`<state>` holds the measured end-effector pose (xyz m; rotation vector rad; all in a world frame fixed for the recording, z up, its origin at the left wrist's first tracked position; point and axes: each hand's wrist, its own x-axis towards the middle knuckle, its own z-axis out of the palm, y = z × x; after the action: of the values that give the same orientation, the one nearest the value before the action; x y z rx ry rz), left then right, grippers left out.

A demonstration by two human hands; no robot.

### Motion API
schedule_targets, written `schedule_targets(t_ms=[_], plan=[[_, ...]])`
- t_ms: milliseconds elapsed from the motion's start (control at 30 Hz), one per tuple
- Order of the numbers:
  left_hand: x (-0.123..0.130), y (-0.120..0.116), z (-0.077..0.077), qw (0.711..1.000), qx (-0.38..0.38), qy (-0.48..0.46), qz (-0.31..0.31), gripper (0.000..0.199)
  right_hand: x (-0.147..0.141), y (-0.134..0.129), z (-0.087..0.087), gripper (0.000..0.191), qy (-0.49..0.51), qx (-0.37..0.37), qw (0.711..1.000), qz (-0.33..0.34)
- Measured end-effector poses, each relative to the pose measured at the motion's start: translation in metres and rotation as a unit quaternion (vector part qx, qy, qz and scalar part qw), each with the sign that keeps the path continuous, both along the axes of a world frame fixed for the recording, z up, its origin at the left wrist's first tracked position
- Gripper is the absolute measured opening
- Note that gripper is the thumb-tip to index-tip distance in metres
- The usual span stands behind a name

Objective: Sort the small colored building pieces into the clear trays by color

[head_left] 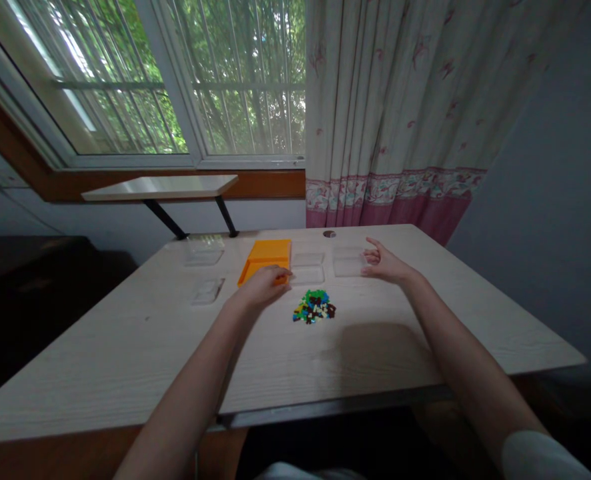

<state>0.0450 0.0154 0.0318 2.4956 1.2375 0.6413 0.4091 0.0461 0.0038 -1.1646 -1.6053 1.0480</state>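
My left hand (267, 285) is at the front right corner of an open orange box (270, 251), covering part of it. Its fingers are bent and close together, pointing at the left edge of a clear plastic box (308, 274); whether they pinch anything is hidden. My right hand (384, 262) is at the right side of another clear plastic box (348, 265). Its thumb and index finger are spread apart and the other fingers curl in, with nothing visibly held. Between the hands and nearer me lies a pile of small coloured pieces (315, 307), green, blue, yellow, white and dark brown.
Two more clear boxes, a far one (204, 257) and a near one (207, 291), lie left of the orange box. A raised white shelf (163, 187) on black legs stands at the back left of the wooden table (145, 360). A curtain (375, 120) hangs behind.
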Motion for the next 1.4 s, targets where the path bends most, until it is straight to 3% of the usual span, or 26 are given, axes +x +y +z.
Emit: schedule_targets(t_ms=[267, 667, 1400], plan=[[0.005, 0.003, -0.006, 1.000, 0.006, 0.016, -0.026, 0.024, -0.007, 0.007, -0.019, 0.112, -0.029, -0.011, 0.998, 0.060], [0.007, 0.006, -0.009, 0.999, 0.021, 0.027, -0.013, 0.022, -0.018, -0.001, -0.012, 0.109, -0.089, 0.036, 0.994, 0.054], [0.006, 0.007, -0.007, 1.000, -0.003, 0.002, -0.024, 0.021, -0.015, 0.006, -0.020, 0.112, -0.112, 0.035, 0.991, 0.064]])
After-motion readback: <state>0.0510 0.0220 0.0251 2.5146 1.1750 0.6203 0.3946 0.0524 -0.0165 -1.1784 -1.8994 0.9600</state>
